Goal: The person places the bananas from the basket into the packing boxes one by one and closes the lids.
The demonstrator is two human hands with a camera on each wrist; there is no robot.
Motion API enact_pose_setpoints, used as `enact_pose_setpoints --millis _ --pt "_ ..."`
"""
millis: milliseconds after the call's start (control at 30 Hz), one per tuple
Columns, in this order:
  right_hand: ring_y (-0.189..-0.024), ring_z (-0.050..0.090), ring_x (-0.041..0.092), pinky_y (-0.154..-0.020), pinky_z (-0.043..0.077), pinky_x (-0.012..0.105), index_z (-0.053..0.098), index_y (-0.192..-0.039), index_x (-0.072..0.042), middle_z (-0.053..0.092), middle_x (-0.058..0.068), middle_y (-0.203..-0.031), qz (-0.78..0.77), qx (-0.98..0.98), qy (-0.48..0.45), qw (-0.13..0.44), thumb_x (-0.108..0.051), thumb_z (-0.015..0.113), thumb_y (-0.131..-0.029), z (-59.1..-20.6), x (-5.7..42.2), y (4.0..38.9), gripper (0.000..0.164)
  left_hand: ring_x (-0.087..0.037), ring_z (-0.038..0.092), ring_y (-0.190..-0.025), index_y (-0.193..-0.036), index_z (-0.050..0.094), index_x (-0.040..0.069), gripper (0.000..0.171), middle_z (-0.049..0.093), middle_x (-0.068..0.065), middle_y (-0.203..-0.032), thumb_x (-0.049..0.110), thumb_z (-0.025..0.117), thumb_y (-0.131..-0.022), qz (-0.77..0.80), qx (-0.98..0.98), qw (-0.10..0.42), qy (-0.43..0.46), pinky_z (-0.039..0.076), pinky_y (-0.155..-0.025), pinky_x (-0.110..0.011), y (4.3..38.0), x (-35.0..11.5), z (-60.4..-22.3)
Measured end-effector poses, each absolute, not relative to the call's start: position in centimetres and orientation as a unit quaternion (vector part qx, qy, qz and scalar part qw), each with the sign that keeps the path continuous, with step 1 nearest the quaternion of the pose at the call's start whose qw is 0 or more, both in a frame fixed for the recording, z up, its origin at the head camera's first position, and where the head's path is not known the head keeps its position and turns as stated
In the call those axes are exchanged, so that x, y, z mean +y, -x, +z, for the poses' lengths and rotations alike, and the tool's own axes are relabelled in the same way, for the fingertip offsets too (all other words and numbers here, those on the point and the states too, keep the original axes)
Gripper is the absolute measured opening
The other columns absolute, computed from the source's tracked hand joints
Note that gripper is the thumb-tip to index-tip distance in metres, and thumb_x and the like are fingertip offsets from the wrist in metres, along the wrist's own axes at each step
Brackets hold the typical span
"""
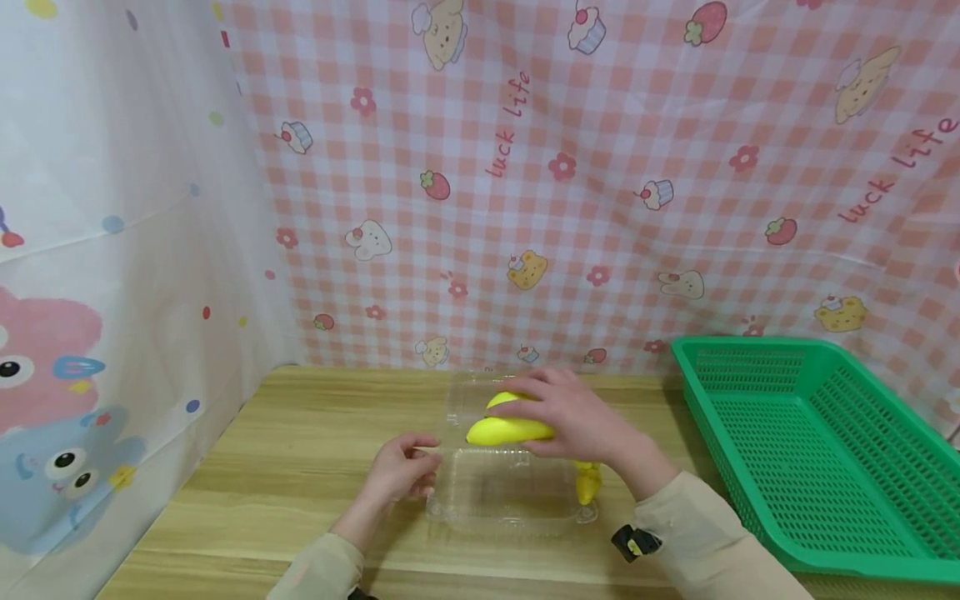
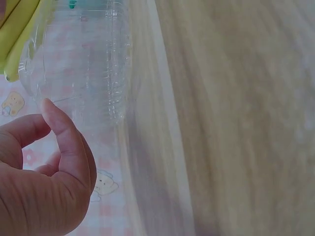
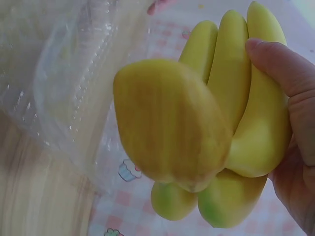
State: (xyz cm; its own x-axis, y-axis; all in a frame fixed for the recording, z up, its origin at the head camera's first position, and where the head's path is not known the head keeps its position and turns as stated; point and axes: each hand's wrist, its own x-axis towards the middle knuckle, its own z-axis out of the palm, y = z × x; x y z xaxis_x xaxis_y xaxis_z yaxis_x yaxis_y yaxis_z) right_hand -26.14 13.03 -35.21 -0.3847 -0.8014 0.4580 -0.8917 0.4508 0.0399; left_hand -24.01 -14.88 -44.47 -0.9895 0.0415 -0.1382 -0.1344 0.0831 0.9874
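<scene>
My right hand [image 1: 566, 412] grips a bunch of yellow bananas [image 1: 510, 431] from above, over a clear plastic clamshell box [image 1: 510, 527]. In the right wrist view the thumb lies along one banana [image 3: 263, 108], and the bunch's thick stem end [image 3: 167, 123] faces the camera. The box stands opened on the table, its lid [image 1: 467, 398] folded toward the back. At the box's left side is my left hand [image 1: 401, 468], fingers loosely bent and nothing gripped. One fingertip [image 2: 48, 107] is close to the clear plastic edge; whether it touches cannot be told.
A green plastic basket [image 1: 693, 392] with perforated walls stands to the right on the wooden table [image 1: 322, 400]. Behind the table hangs a pink checked cloth [image 1: 480, 225], and a white printed cloth [image 1: 187, 275] hangs on the left.
</scene>
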Motion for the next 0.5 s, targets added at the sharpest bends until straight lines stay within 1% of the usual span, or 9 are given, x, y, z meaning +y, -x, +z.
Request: enact_pose_setpoints --millis 67,167,267,367,500 --pt "-0.119 0.05 0.027 -0.094 0.046 0.049 0.063 -0.131 -0.028 0.056 0.0 -0.14 0.098 -0.824 -0.517 0.21 -0.029 0.085 -0.078 -35.4 12.7 26.1 0.058 -0.013 0.053 -0.058 -0.12 0.058 -0.01 0.032 0.051 -0.007 -0.08 -0.003 0.067 -0.09 0.676 0.733 0.065 0.033 0.051 -0.049 -0.023 24.0 -14.9 -44.4" --pt "-0.118 0.049 0.024 -0.092 0.046 0.045 0.063 -0.132 -0.03 0.053 -0.002 -0.142 0.088 -0.824 -0.52 0.205 -0.032 0.084 -0.079 -35.8 12.2 26.1 0.057 -0.014 0.054 -0.058 -0.12 0.059 -0.009 0.032 0.052 -0.008 -0.081 -0.002 0.067 -0.09 0.676 0.733 0.066 0.036 0.051 -0.049 -0.024 23.9 -14.9 -44.4" --pt "-0.12 0.047 0.022 -0.094 0.045 0.042 0.061 -0.134 -0.032 0.051 -0.004 -0.144 0.078 -0.834 -0.513 0.187 -0.034 0.083 -0.08 -36.2 11.8 26.1 0.058 -0.014 0.055 -0.059 -0.12 0.059 -0.009 0.032 0.053 -0.008 -0.082 -0.002 0.067 -0.09 0.676 0.733 0.064 0.037 0.052 -0.049 -0.024 23.9 -14.9 -44.4" --pt "-0.12 0.047 0.022 -0.095 0.044 0.043 0.061 -0.134 -0.033 0.051 -0.004 -0.144 0.071 -0.841 -0.508 0.171 -0.031 0.083 -0.081 -36.6 11.4 25.9 0.058 -0.014 0.055 -0.059 -0.12 0.06 -0.008 0.031 0.053 -0.008 -0.082 -0.001 0.068 -0.09 0.676 0.734 0.063 0.036 0.052 -0.05 -0.024 23.9 -14.9 -44.4" --pt "-0.12 0.048 0.025 -0.095 0.044 0.046 0.063 -0.132 -0.032 0.053 -0.002 -0.142 0.064 -0.842 -0.51 0.164 -0.024 0.085 -0.079 -37.2 10.9 25.8 0.058 -0.013 0.054 -0.059 -0.118 0.061 -0.008 0.03 0.053 -0.007 -0.081 -0.002 0.068 -0.09 0.677 0.732 0.063 0.034 0.052 -0.05 -0.024 23.9 -14.9 -44.4"
